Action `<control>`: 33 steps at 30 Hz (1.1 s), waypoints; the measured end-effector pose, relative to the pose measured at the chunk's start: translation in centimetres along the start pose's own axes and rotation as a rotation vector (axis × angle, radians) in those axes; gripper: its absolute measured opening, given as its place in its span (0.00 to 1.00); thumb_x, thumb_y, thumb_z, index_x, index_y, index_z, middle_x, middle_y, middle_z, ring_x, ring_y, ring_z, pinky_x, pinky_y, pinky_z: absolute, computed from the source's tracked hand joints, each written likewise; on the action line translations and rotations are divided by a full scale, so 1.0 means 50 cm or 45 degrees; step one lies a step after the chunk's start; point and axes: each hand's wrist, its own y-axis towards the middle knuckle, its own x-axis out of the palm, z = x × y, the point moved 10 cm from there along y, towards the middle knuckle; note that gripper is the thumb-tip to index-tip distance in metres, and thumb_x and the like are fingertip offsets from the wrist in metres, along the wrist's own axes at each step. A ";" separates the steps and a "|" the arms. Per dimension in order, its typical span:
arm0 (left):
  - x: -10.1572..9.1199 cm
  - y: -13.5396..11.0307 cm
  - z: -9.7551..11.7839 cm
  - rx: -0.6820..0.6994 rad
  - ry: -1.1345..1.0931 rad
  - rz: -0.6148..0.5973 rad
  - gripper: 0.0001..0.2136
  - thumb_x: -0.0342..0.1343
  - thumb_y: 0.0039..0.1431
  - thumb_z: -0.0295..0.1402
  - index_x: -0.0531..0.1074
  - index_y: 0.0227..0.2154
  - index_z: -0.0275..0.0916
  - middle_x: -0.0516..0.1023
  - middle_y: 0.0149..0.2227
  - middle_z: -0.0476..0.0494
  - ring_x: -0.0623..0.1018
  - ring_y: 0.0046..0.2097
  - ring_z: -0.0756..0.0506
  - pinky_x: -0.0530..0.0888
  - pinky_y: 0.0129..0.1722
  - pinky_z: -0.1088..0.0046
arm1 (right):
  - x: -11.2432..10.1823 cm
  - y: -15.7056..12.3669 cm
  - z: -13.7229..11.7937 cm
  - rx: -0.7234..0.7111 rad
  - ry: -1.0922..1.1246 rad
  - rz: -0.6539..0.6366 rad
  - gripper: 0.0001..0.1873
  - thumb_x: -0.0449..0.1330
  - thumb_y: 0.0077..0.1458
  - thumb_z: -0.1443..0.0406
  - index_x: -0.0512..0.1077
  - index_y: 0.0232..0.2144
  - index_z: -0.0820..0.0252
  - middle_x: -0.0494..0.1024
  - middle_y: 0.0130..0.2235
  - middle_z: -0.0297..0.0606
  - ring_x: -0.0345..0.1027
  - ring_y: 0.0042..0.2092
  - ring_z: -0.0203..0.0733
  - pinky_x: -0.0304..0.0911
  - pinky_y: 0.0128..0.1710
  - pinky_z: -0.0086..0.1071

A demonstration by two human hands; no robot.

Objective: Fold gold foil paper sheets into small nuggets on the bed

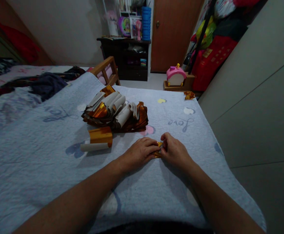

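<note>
Between my two hands lies a small piece of gold foil paper (157, 154), partly folded, on the light blue bedspread (142, 195). My left hand (142, 150) presses on its left side with the fingers held together. My right hand (174, 150) pinches its right edge, thumb and fingers curled in. Much of the paper is hidden under the fingers. Up and to the left of my hands sits a thick pile of gold paper sheets (142, 117), their pale backs curling up. Nearer me, a single gold sheet (100, 136) lies apart with its front edge rolled.
A folded gold paper piece (189, 95) lies at the bed's far right corner. Rumpled dark clothes (47, 85) lie at the left. A pale cabinet (261, 107) borders the right side. Beyond the bed stand a dark shelf (126, 60) and a pink toy (176, 76).
</note>
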 end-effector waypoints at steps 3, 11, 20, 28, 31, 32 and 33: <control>-0.001 0.001 0.000 -0.012 -0.001 -0.006 0.10 0.57 0.67 0.34 0.75 0.49 0.41 0.77 0.51 0.39 0.75 0.52 0.41 0.71 0.52 0.60 | -0.007 -0.005 -0.012 -0.054 0.110 -0.065 0.15 0.60 0.51 0.70 0.64 0.42 0.59 0.74 0.31 0.33 0.65 0.31 0.39 0.52 0.31 0.30; -0.001 -0.002 0.001 0.014 -0.011 0.015 0.13 0.58 0.66 0.33 0.73 0.52 0.40 0.77 0.53 0.39 0.75 0.53 0.40 0.72 0.53 0.60 | -0.023 0.000 -0.006 -0.046 0.213 -0.106 0.11 0.56 0.50 0.73 0.63 0.35 0.57 0.75 0.31 0.33 0.65 0.31 0.37 0.54 0.31 0.29; 0.004 -0.003 -0.006 0.005 -0.020 0.000 0.13 0.58 0.67 0.34 0.73 0.52 0.41 0.77 0.52 0.40 0.74 0.52 0.41 0.71 0.52 0.61 | -0.006 0.002 0.001 -0.082 0.228 -0.124 0.11 0.59 0.50 0.72 0.61 0.33 0.55 0.72 0.29 0.31 0.64 0.29 0.38 0.52 0.29 0.30; 0.004 -0.004 -0.004 0.025 -0.012 0.008 0.11 0.56 0.68 0.35 0.75 0.51 0.43 0.77 0.51 0.41 0.74 0.52 0.42 0.71 0.52 0.61 | -0.006 0.002 -0.001 -0.116 0.192 -0.087 0.10 0.60 0.51 0.71 0.61 0.32 0.55 0.71 0.29 0.32 0.62 0.29 0.38 0.52 0.30 0.30; 0.003 -0.003 -0.004 0.019 -0.019 0.009 0.12 0.57 0.68 0.36 0.74 0.52 0.43 0.78 0.51 0.40 0.75 0.52 0.41 0.72 0.52 0.60 | -0.004 0.002 -0.002 -0.145 0.173 -0.070 0.10 0.59 0.51 0.71 0.62 0.33 0.55 0.71 0.30 0.33 0.62 0.30 0.38 0.52 0.30 0.30; 0.003 -0.002 -0.005 0.015 -0.021 0.011 0.13 0.57 0.68 0.36 0.74 0.53 0.42 0.78 0.51 0.40 0.75 0.52 0.41 0.72 0.52 0.60 | -0.004 0.001 -0.003 -0.152 0.174 -0.067 0.09 0.58 0.52 0.71 0.62 0.34 0.55 0.71 0.30 0.33 0.62 0.30 0.38 0.52 0.30 0.30; 0.002 -0.002 -0.005 0.013 -0.022 0.013 0.13 0.57 0.68 0.36 0.74 0.53 0.42 0.78 0.51 0.40 0.75 0.52 0.41 0.72 0.52 0.60 | -0.003 0.001 -0.003 -0.157 0.179 -0.070 0.09 0.58 0.52 0.71 0.62 0.34 0.55 0.71 0.31 0.33 0.62 0.30 0.38 0.52 0.30 0.30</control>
